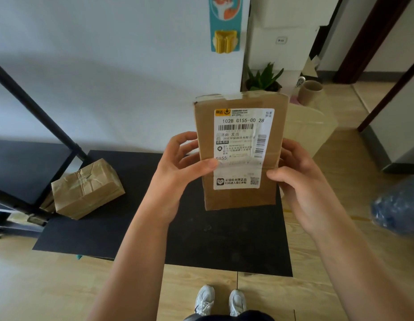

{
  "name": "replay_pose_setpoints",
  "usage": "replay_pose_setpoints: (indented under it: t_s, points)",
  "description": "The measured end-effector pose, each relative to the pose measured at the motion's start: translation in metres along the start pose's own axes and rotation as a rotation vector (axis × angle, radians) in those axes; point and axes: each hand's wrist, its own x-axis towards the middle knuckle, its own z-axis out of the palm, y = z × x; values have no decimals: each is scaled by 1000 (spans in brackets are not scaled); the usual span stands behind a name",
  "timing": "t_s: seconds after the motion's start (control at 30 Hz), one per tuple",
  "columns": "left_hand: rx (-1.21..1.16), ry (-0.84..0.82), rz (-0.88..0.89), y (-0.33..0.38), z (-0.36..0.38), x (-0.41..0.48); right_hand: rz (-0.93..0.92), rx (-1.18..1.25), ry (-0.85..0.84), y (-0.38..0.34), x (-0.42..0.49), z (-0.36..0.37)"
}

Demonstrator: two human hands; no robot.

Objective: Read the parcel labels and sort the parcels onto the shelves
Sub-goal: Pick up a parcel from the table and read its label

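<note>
Head view: wood floor, black mat point(224, 239), white wall behind; flat parcel point(240, 198) held upright above mat, label point(242, 144) facing camera, left hand point(176, 174) and right hand point(301, 179) both clasping its side edges. Likely risks: left thumb covering label's lower-left code, misread possible; light edge grip, slip possible. Nearby: black shelf point(27, 167) at left, taped parcel point(85, 188) leaning at its foot, partly blocking lower tier; blue bag point(398, 205) at right, well apart.

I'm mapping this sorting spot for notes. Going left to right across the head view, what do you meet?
Black shelf rack → taped brown parcel on the mat → left hand → held parcel with label → right hand → blue bag.
</note>
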Motion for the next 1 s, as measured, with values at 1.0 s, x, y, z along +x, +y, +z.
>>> replay_pose_setpoints:
  t_s: [1.0]
  points:
    - [-46, 192, -166, -5, -16, -63, 129, -160, 57, 6, -24, 52]
